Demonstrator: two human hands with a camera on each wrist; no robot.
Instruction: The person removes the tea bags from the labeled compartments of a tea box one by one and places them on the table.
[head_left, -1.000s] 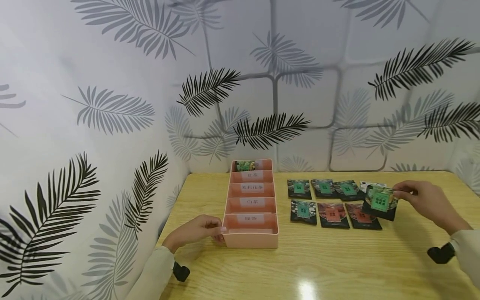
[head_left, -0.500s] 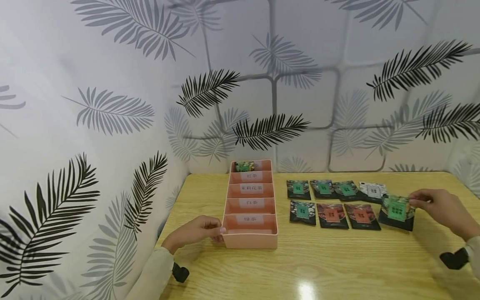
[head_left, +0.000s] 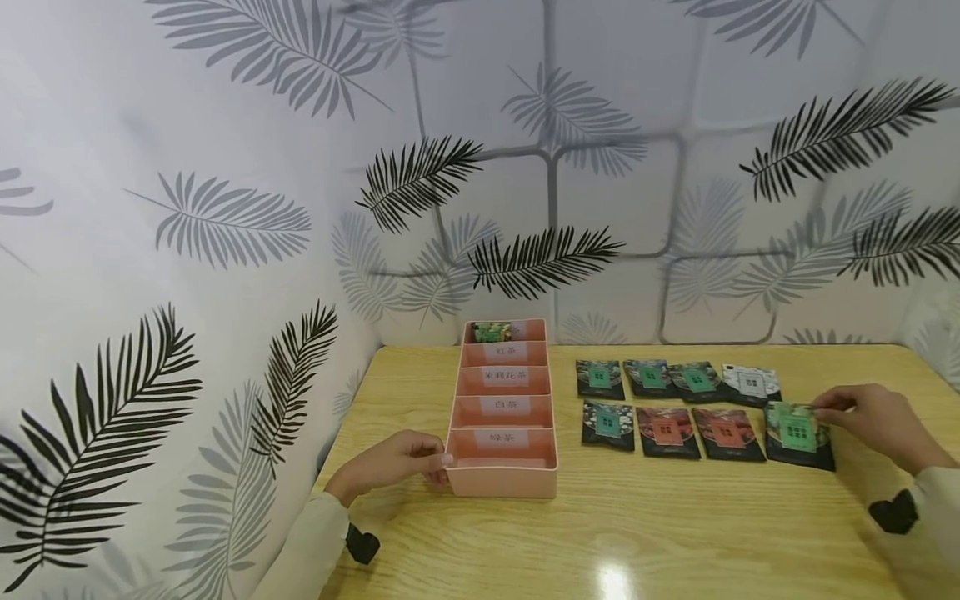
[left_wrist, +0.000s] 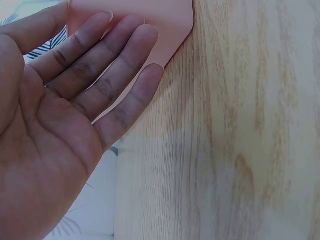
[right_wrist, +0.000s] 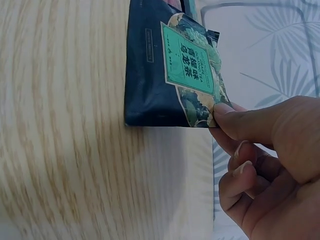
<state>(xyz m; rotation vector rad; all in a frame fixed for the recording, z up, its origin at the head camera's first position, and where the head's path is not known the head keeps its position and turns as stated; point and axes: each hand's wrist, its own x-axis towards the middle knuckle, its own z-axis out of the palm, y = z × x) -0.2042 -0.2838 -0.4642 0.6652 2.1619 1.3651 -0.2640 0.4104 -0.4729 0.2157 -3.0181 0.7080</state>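
At the right of the head view, my right hand [head_left: 877, 421] pinches the upper right corner of a black and green tea sachet [head_left: 797, 437], labelled oolong tea in the right wrist view. Its lower edge is at the table or just above; I cannot tell which. A pink divided box [head_left: 504, 482] stands left of centre, with several labelled compartments. My left hand [head_left: 397, 462] holds its near left corner, thumb at the rim and fingers [left_wrist: 120, 65] against the outer wall. One green sachet [head_left: 491, 332] sits in the box's farthest compartment.
Two rows of sachets lie right of the box: green ones [head_left: 599, 379] and a white one [head_left: 752, 383] behind, a dark floral one [head_left: 607, 423] and two red ones [head_left: 668, 431] in front. A leaf-patterned wall covering [head_left: 600, 192] borders the wooden table [head_left: 645, 533].
The right hand has carried the green sachet rightward from over the front red one, then lowered it beside the front row. The left hand and box have stayed put.
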